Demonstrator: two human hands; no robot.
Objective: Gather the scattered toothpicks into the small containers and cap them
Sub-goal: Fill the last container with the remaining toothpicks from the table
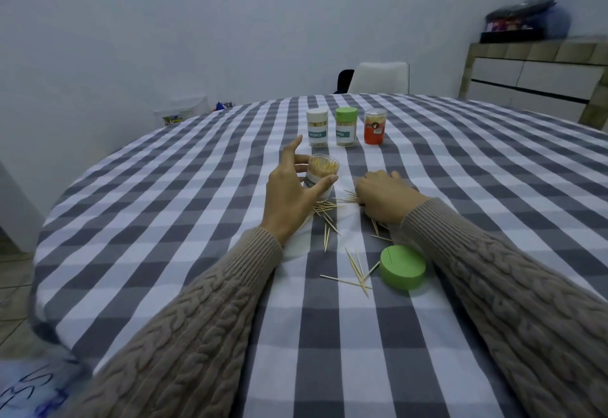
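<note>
Lying nearest the person, a green cap (402,266) sits flat on the checked tabletop (171,253), with one toothpick resting on its top. Just left of the cap, a handful of loose toothpicks (357,273) cross each other; they are thin, pale wood, pointed at the ends. Beyond the cap, more toothpicks (327,209) lie scattered between the two hands.

Right hand (383,199), beyond the cap: palm down on the cloth over some toothpicks, fingers curled under. Cannot tell whether they pinch any.

Left hand (292,194), beyond and left of the cap: thumb (324,184) and spread fingers are around an uncapped clear container (320,176), holding it upright. The container is nearly full of toothpicks standing on end, tips showing at the open mouth; a white label with a teal band wraps it.

Farther beyond the cap, three closed containers stand in a row, apart from one another: a white-capped one (317,128), a green-capped one (346,126), both packed with toothpicks and carrying teal-banded labels, and a clear-lidded one with an orange label (375,128), also holding toothpicks.
</note>
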